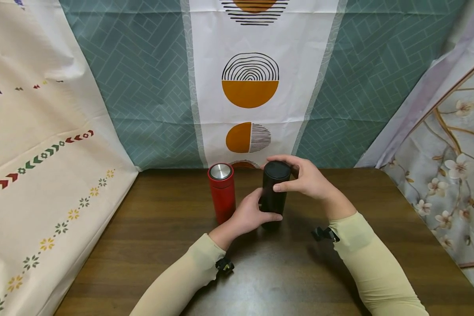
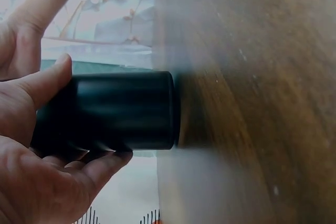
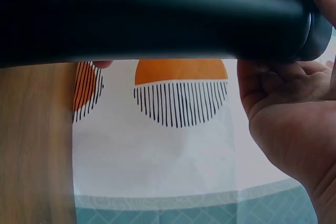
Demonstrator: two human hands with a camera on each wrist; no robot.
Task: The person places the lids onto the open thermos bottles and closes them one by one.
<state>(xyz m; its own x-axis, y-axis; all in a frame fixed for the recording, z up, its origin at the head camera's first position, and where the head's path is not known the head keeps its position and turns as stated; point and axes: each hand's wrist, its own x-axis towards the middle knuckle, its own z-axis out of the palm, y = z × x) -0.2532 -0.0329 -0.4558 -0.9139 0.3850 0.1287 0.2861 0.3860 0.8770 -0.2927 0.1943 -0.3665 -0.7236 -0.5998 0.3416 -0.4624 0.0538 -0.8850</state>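
Observation:
A black vacuum flask [image 1: 273, 200] stands upright between both hands; its base is at the tabletop, and I cannot tell whether it is slightly lifted. My left hand [image 1: 245, 213] grips its lower body, thumb on the near side, and the left wrist view shows these fingers [image 2: 107, 169] curled round the dark cylinder [image 2: 123, 109]. From the right, my right hand [image 1: 310, 179] holds the flask's top around the black lid [image 1: 277, 169]. In the right wrist view the right hand [image 3: 291, 129] is at the lid end. A red vacuum flask [image 1: 223, 199] with a silver-topped lid stands just left, behind my left forearm.
Everything stands on a brown wooden table [image 1: 154, 245]. A patterned cloth [image 1: 150, 87] hangs behind its far edge. Cream fabric [image 1: 43, 184] with embroidery borders the left side, and a floral curtain [image 1: 450, 175] the right. Dark wrist cameras [image 1: 224, 265] sit at both cuffs.

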